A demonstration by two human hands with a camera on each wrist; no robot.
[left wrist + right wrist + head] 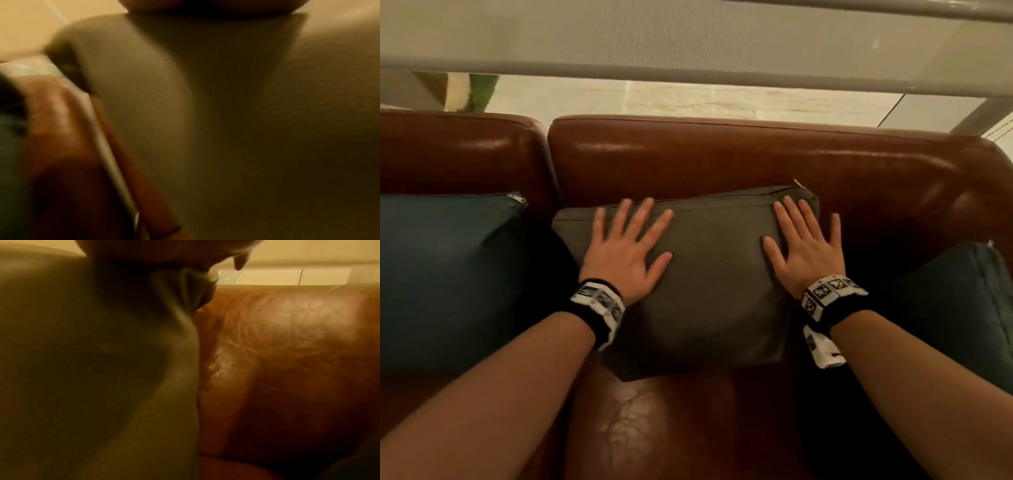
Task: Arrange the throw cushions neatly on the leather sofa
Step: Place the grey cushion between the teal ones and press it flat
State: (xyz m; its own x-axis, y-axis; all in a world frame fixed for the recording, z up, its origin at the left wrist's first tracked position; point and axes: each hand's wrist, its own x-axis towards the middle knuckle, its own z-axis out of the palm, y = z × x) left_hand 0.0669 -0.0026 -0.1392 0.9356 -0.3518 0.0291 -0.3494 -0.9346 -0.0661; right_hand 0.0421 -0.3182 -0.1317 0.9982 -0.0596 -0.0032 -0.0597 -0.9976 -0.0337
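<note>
The olive-grey cushion [709, 274] leans against the back of the leather sofa [722, 154], roughly midway along the right-hand back section, its lower edge on the seat and its zipped edge uppermost. The left hand [625, 250] lies flat on its upper left part with fingers [643, 210] straight and spread; the right hand [806, 251] lies flat on the upper right part, fingers likewise spread, neither pinching nor curled round anything. The fabric dents under both palms, so the cushion looks soft, light and loosely filled; it should yield to patting and bulge where pushed, and would probably sag if lifted by one corner. The woven cover looks grippy, while the glossy leather beneath is likely slick, so the base may slide forward along the seat. A sound hold would be the two top corners or both side edges, clear of the zipper pull [798, 184]. A teal cushion [445, 274] stands at the left back section, another dark cushion [959, 301] near the sofa's right end.
</note>
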